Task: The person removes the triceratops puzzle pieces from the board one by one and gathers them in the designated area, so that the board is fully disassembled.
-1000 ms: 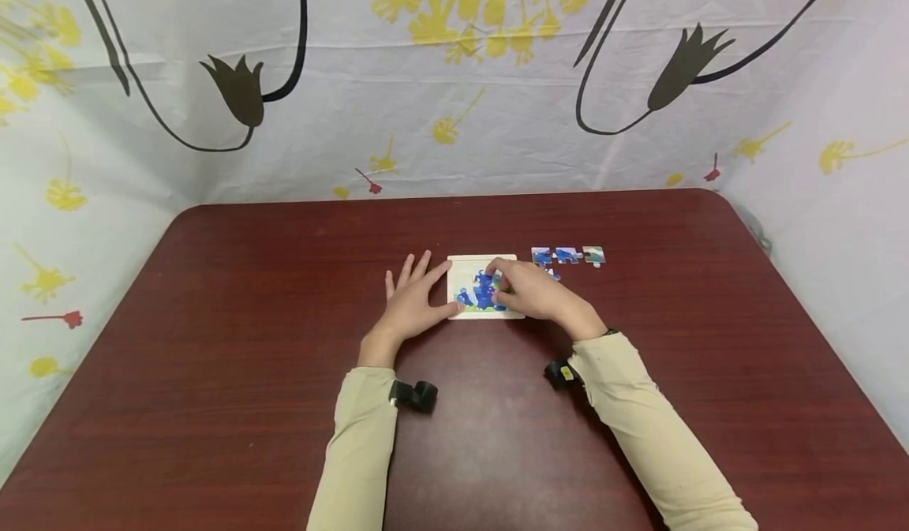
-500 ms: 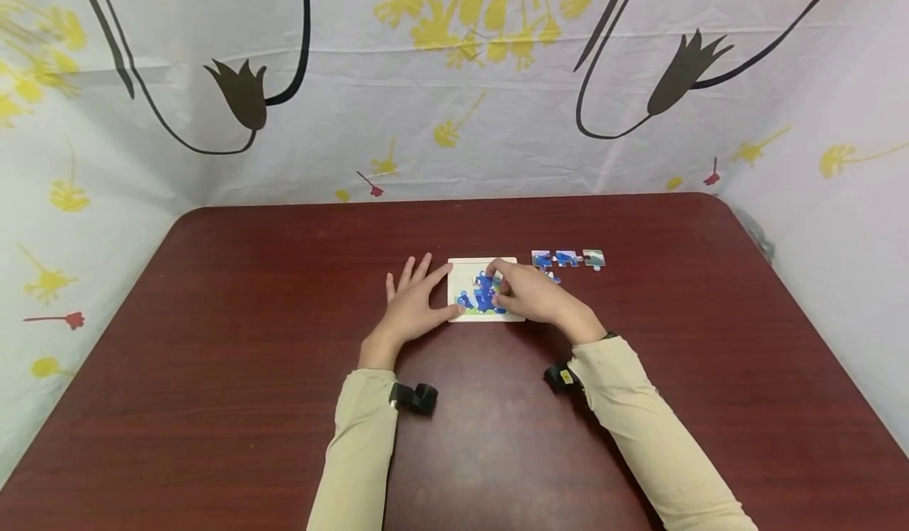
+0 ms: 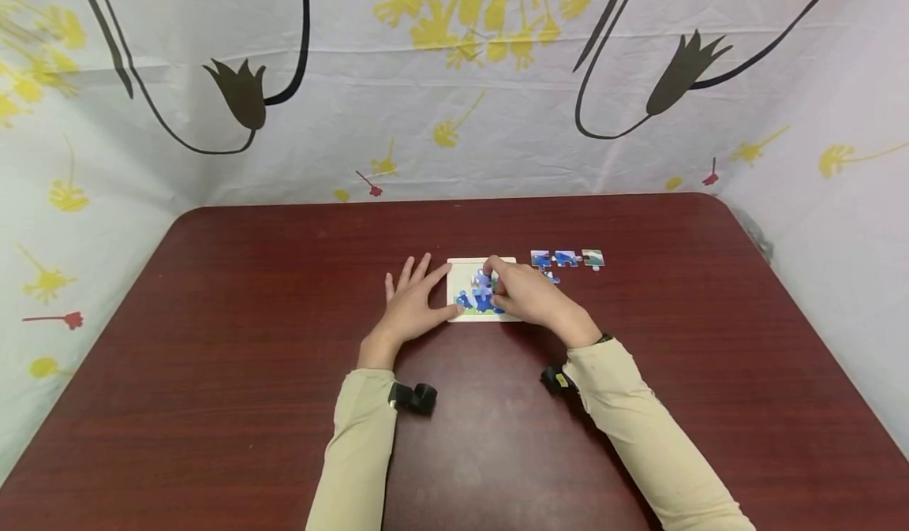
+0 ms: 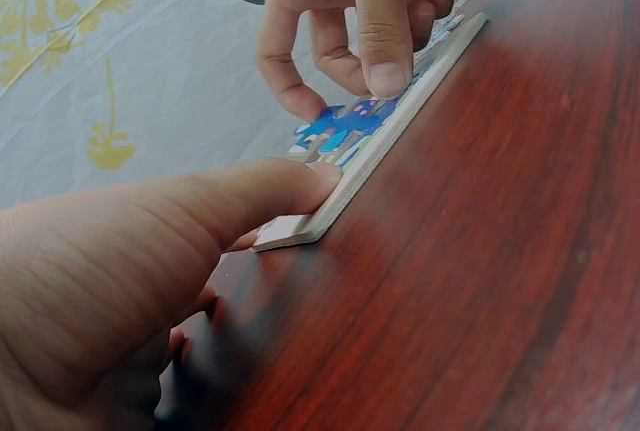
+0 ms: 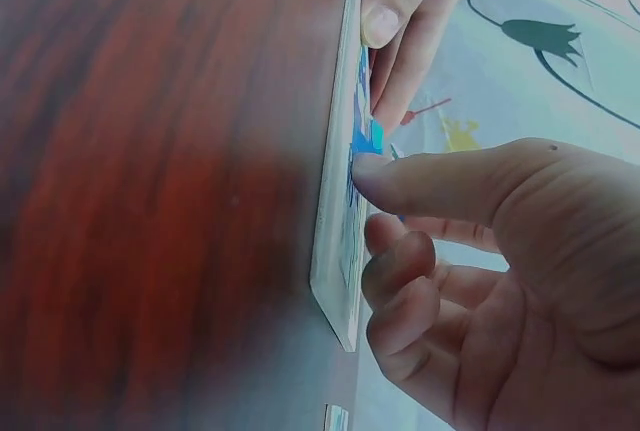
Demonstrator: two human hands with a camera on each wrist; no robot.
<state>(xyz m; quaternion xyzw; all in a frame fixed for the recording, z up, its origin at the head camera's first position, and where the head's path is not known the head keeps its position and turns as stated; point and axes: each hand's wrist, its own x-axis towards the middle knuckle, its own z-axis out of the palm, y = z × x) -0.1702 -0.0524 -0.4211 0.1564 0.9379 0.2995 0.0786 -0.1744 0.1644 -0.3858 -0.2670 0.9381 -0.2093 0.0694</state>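
Steadiness comes from your left hand, fingers spread apart along the puzzle tray's left edge; let its thumb press lightly. Over the tray's middle, your right hand's grip pinches a blue jigsaw piece, seemingly tilted; best level it and match tabs before pushing. Loose jigsaw pieces lie right of the tray.

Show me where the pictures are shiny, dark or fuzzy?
Head view: pale glare on the table, low in the middle; the loose pieces are too small to see clearly. Left wrist: a dark shadow on the table, lower left. Right wrist: the table's grain looks smeary, and the cloth looks bluish.
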